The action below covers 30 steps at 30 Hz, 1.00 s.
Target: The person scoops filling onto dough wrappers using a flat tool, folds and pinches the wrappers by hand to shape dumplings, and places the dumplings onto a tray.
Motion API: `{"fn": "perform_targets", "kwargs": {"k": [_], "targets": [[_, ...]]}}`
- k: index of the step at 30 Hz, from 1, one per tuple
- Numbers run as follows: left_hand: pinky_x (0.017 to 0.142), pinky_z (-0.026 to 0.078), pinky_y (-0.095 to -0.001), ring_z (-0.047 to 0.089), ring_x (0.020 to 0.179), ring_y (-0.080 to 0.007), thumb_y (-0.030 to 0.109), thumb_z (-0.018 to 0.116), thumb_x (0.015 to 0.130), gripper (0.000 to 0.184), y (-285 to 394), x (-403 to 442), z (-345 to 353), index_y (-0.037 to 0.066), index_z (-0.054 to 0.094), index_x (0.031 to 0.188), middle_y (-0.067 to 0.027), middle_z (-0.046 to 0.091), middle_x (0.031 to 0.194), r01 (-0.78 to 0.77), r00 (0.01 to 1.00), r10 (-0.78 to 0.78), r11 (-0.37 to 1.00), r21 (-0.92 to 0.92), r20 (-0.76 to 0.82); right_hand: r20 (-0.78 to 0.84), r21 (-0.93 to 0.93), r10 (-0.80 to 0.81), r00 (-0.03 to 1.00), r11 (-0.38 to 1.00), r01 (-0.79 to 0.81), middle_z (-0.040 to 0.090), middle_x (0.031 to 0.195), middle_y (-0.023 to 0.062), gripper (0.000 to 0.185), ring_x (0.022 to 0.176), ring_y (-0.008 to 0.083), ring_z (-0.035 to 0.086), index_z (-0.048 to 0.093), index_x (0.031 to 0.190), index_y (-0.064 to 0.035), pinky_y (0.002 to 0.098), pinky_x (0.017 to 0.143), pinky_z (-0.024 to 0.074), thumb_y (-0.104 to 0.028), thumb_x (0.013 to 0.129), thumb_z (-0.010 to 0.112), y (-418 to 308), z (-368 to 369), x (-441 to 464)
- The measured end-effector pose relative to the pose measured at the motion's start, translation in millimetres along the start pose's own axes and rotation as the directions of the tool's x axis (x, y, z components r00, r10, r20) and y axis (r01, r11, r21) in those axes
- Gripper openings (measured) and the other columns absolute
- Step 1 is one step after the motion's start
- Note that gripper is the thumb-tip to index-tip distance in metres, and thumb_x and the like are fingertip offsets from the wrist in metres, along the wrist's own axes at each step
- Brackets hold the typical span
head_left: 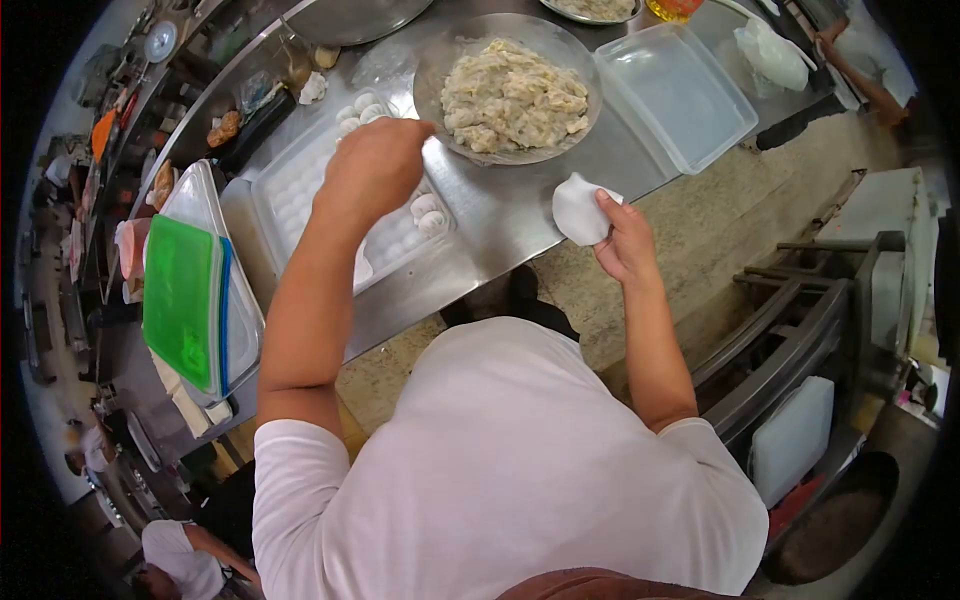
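My left hand (380,165) is above the near side of a clear tray (440,245) of round white dough pieces (432,215). Its fingers are pressed together beside the rim of a metal bowl (425,85), and anything they hold is hidden. A pale, lumpy filling (515,95) is heaped in that bowl. Past the table's front edge, my right hand (628,240) holds a thin white dough wrapper (578,208) between thumb and fingers.
Right of the bowl lies a translucent plastic container (690,100), with a white plastic bag (770,55) beyond. Green-lidded containers (180,300) stand at the left. Metal racks (790,340) are at the right. Another person (185,555) shows at the lower left.
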<state>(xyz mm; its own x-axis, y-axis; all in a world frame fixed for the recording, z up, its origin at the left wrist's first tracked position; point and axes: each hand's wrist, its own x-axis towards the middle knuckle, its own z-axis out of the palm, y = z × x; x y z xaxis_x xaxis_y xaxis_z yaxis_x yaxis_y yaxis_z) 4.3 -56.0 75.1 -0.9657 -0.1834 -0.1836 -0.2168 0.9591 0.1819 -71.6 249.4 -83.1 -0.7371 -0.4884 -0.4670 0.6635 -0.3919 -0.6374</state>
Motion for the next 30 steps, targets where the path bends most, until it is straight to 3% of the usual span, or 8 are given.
{"fn": "perform_targets", "kwargs": {"k": [2, 4, 14, 17, 20, 22, 25, 30], "targets": [[0.09, 0.053, -0.0472, 0.067, 0.102, -0.0383, -0.004, 0.053, 0.079, 0.05, 0.7, 1.5, 13.6, 0.009, 0.068, 0.125, -0.0216, 0.071, 0.107, -0.03, 0.998, 0.027, 0.998, 0.063, 0.053, 0.014, 0.035, 0.015, 1.0, 0.999, -0.016, 0.068, 0.119, 0.0149, 0.034, 0.106, 0.0267, 0.069, 0.059, 0.127, 0.0051, 0.0419, 0.096, 0.0561, -0.012, 0.098, 0.064, 3.7, -0.6, 1.0], [0.09, 0.053, -0.0472, 0.067, 0.101, -0.0384, -0.004, 0.053, 0.079, 0.051, 4.4, -1.7, 20.2, 0.009, 0.067, 0.127, -0.0224, 0.07, 0.108, 0.0, 0.991, -0.016, 0.993, 0.118, 0.129, -0.01, -0.087, -0.034, 0.999, 0.996, 0.033, 0.068, 0.118, 0.0157, 0.034, 0.104, 0.0269, 0.069, 0.058, 0.127, 0.0074, 0.0412, 0.094, 0.0563, -0.014, 0.101, 0.061, 14.0, 3.0, 10.1], [0.087, 0.054, -0.0478, 0.067, 0.1, -0.0381, -0.005, 0.052, 0.079, 0.055, -4.2, 2.3, 36.6, 0.013, 0.066, 0.129, -0.0216, 0.071, 0.103, -0.01, 0.996, 0.014, 0.998, -0.055, 0.086, 0.093, 0.057, 0.057, 0.994, 0.996, -0.062, 0.067, 0.121, 0.017, 0.035, 0.107, 0.0273, 0.068, 0.058, 0.123, 0.0073, 0.0424, 0.095, 0.0553, -0.022, 0.105, 0.053, 20.6, 27.2, 26.7], [0.086, 0.054, -0.0479, 0.067, 0.099, -0.0383, -0.003, 0.053, 0.081, 0.052, 4.9, 9.7, 47.3, 0.012, 0.067, 0.128, -0.0219, 0.071, 0.103, -0.021, 0.991, 0.015, 0.999, 0.038, 0.136, 0.072, 0.018, 0.042, 0.996, 0.999, -0.044, 0.067, 0.121, 0.0178, 0.038, 0.108, 0.028, 0.068, 0.057, 0.123, 0.0075, 0.0432, 0.096, 0.0551, -0.025, 0.106, 0.051, 22.3, 26.1, 32.1], [0.083, 0.053, -0.0486, 0.067, 0.095, -0.0394, 0.0, 0.054, 0.085, 0.046, 8.6, 6.9, 47.8, 0.012, 0.067, 0.128, -0.0225, 0.07, 0.101, -0.12, 0.983, 0.129, 0.99, -0.074, 0.134, 0.096, 0.06, 0.03, 0.995, 0.998, -0.036, 0.066, 0.122, 0.0194, 0.038, 0.11, 0.0304, 0.067, 0.056, 0.124, 0.007, 0.046, 0.099, 0.0533, -0.026, 0.106, 0.05, 20.8, 29.2, 34.6], [0.08, 0.052, -0.0483, 0.067, 0.091, -0.0386, -0.001, 0.055, 0.086, 0.045, 7.8, 3.6, 52.4, 0.011, 0.067, 0.128, -0.0215, 0.07, 0.096, -0.172, 0.976, 0.2, 0.954, -0.246, 0.091, 0.118, 0.263, 0.074, 0.99, 0.959, -0.103, 0.062, 0.129, 0.022, 0.04, 0.119, 0.0347, 0.062, 0.05, 0.129, 0.0083, 0.0502, 0.105, 0.0496, -0.024, 0.105, 0.051, 13.1, 37.2, 36.4], [0.08, 0.052, -0.0461, 0.067, 0.089, -0.0363, -0.002, 0.056, 0.085, 0.043, 26.4, -17.5, 66.6, 0.011, 0.07, 0.124, -0.0195, 0.069, 0.093, -0.185, 0.982, 0.186, 0.954, -0.236, -0.019, 0.09, 0.396, 0.088, 0.992, 0.911, -0.117, 0.06, 0.131, 0.0229, 0.04, 0.12, 0.0355, 0.061, 0.047, 0.131, 0.0081, 0.0517, 0.107, 0.0474, -0.023, 0.106, 0.049, 8.6, 43.5, 42.5], [0.083, 0.053, -0.044, 0.067, 0.094, -0.0349, -0.003, 0.058, 0.082, 0.045, 16.1, -0.8, 47.4, 0.012, 0.071, 0.122, -0.0181, 0.069, 0.093, -0.197, 0.97, 0.233, 0.917, -0.348, 0.065, -0.01, 0.335, 0.095, 0.995, 0.938, -0.086, 0.059, 0.131, 0.0233, 0.04, 0.123, 0.0367, 0.059, 0.046, 0.131, 0.0072, 0.0538, 0.108, 0.0464, -0.022, 0.105, 0.05, 6.3, 28.4, 44.0]]}}
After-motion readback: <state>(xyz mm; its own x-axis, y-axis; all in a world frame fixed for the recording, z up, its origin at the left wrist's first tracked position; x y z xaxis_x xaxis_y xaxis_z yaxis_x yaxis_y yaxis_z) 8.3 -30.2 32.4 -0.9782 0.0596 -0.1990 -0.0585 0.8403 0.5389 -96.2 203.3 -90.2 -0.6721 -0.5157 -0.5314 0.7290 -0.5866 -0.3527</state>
